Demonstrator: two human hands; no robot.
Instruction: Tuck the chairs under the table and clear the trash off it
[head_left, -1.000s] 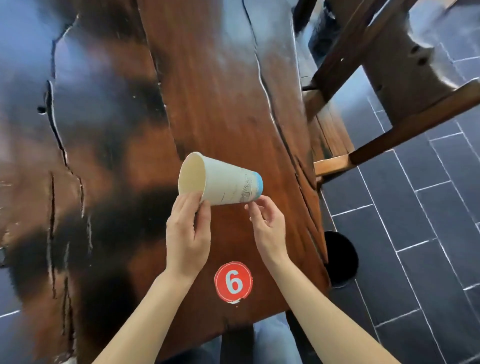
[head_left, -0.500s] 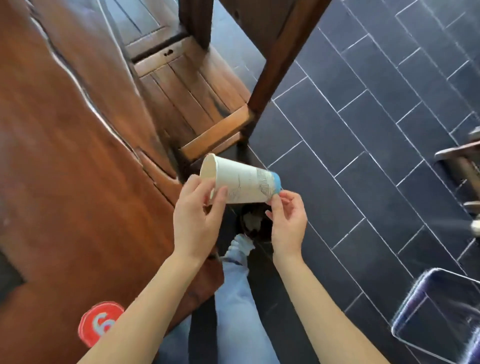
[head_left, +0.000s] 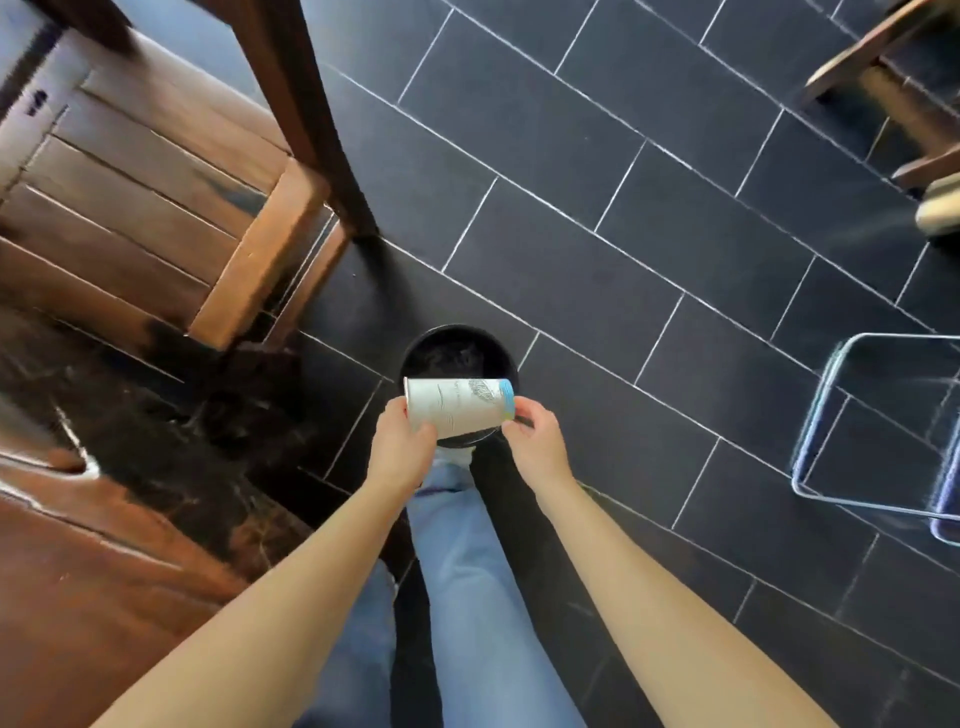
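From the head camera, looking straight down, a white paper cup (head_left: 457, 410) lay on its side in the air between both hands, its open mouth turned to the left and its blue-banded base to the right. The left hand (head_left: 402, 452) gripped the mouth end, fingers curled round the rim with the thumb on the near wall. The right hand (head_left: 535, 441) pinched the base end between thumb and fingertips. The cup was off the table and hung directly over a round black bin (head_left: 460, 329) that stood on the dark tiled floor (head_left: 623, 208), covering the near part of the bin's opening. What lay inside the bin was too dark to make out. Just below the bin a pale toe showed at the end of a leg in light blue jeans (head_left: 467, 571). The table (head_left: 78, 597), reddish-brown wood with a glossy dark patch, filled the lower left corner, well apart from the cup. Beyond its edge, at the upper left, stood a wooden chair (head_left: 156, 171) with a slatted seat, one of its legs planted on the tiles near the bin. A clear, see-through seat (head_left: 878, 415) stood at the right edge, and part of another wooden piece (head_left: 883, 67) showed in the upper right corner.
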